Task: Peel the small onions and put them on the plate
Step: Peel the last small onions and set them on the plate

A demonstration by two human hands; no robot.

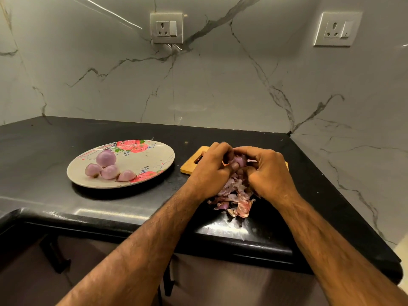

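Seen from my head, my left hand (212, 164) and right hand (265, 171) both curl round one small onion (239, 160), pinching it between them just above the cutting board (189, 167). Loose skins (236, 195) are heaped below my fingers, nearer me. Four peeled onions (106, 157) lie on the plate (145, 164), well off to my fingers' left. I judge it best to steady the bulb with the left and strip only the papery layer with the right thumbnail.
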